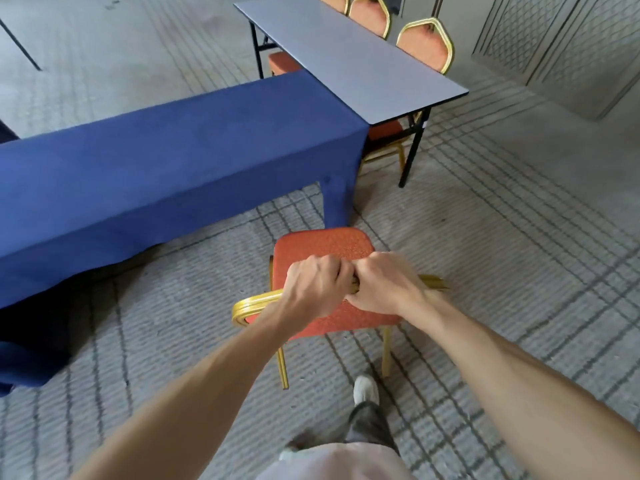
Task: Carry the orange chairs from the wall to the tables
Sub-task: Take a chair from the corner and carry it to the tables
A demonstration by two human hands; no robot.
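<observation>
An orange chair [322, 245] with a gold metal frame is in front of me, its seat facing the blue-clothed table [166, 157]. My left hand [313, 284] and my right hand [382, 284] grip the top rail of its backrest side by side, knuckles touching. The chair's front edge is close to the blue table's near corner. Whether its legs touch the carpet I cannot tell.
A bare grey table [349, 53] adjoins the blue one at the right. Orange chairs [427, 45] stand along its far side, and another [384, 131] is tucked under its near end. Patterned carpet lies all around. My foot [365, 389] is behind the chair.
</observation>
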